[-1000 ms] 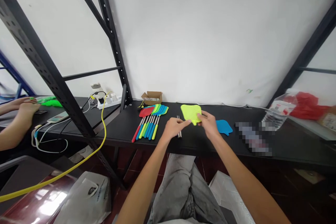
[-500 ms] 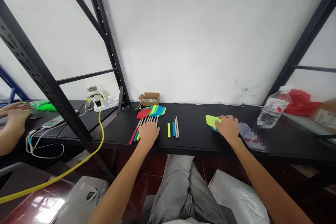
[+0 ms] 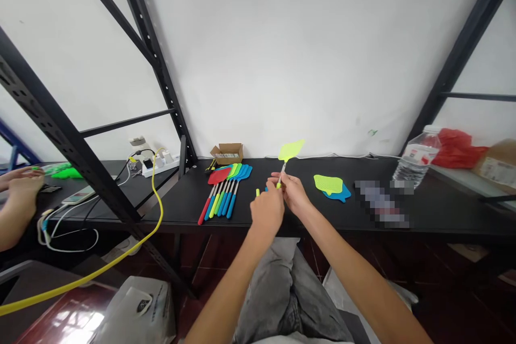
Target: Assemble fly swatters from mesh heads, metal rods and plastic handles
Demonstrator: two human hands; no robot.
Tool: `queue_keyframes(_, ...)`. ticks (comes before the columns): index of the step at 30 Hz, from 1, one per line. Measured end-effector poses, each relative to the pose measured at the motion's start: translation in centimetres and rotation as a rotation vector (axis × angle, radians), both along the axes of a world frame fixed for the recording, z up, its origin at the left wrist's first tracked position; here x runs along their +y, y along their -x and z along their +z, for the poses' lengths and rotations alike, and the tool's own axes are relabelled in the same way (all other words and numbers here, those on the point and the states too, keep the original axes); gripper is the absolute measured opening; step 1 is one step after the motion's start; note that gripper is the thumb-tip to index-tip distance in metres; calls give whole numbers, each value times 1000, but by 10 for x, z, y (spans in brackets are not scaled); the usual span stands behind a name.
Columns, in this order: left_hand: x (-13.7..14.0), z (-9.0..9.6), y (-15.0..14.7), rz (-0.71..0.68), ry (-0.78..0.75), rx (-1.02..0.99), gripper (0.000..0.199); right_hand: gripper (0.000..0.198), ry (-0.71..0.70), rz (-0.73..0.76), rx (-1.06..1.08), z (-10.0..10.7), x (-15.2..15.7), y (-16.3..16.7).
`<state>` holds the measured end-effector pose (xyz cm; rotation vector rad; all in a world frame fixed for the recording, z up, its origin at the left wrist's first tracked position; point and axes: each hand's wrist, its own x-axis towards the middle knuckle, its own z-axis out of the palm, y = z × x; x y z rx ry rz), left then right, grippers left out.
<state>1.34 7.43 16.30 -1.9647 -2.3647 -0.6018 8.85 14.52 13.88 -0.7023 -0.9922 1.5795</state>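
A yellow-green fly swatter (image 3: 291, 150) stands upright, slightly tilted, in front of me at the middle of the table. My left hand (image 3: 268, 207) is closed around its yellow grip, most of which is hidden by the fingers. Just above, the fingers of my right hand (image 3: 295, 192) are closed on the metal rod. To the left lies a row of several fly swatters (image 3: 223, 193) with red, blue and yellow-green grips. Right of my hands are a loose yellow-green swatter head (image 3: 329, 185) and a blue swatter head (image 3: 342, 194) partly under it. A loose yellow grip (image 3: 258, 192) shows partly behind my left hand.
A small open cardboard box (image 3: 227, 153) sits against the wall. A water bottle (image 3: 417, 158) and red plastic (image 3: 457, 148) are at the right. Black shelf posts (image 3: 155, 59) flank the table, and a yellow cable (image 3: 155, 215) hangs at left. Another person's hand (image 3: 22, 185) is at far left.
My left hand has left the swatter row and moved right. My right hand has come left from the loose swatter heads. Both now hold a yellow-green fly swatter.
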Motion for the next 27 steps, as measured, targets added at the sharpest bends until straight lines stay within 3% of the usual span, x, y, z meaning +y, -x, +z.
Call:
queue_keyframes(4, -3, -17, -21, -144, -118, -385, 37, 20, 66, -105, 222, 9, 14, -1)
queue_keyframes(8, -25, -42, -14, -337, -88, -621, 46, 29, 81, -332, 323, 33, 43, -54)
queue_keyframes(11, -29, -45, 14, -181, -112, -524, 36, 18, 29, -305, 244, 38, 51, -97)
queue_keyframes(13, -19, -39, 36, -9, -101, -370, 27, 7, 17, -232, 116, 29, 46, -111)
queue_keyframes(14, -11, -37, 46, 38, -96, -290, 28, 10, 20, -197, 65, 23, 42, -112)
queue_keyframes(18, 9, -34, 65, 49, -67, -98, 30, 24, 32, -139, -67, 1, 23, -90)
queue_keyframes(21, 10, -38, 65, 23, -102, -76, 31, 31, -21, -42, -141, 0, 11, -67)
queue_keyframes(23, 10, -38, 64, -36, -165, -212, 35, 32, -62, 5, -194, 5, 2, -54)
queue_keyframes(27, 22, -29, 53, -319, -148, -826, 52, 34, -52, 171, -201, 10, -19, -31)
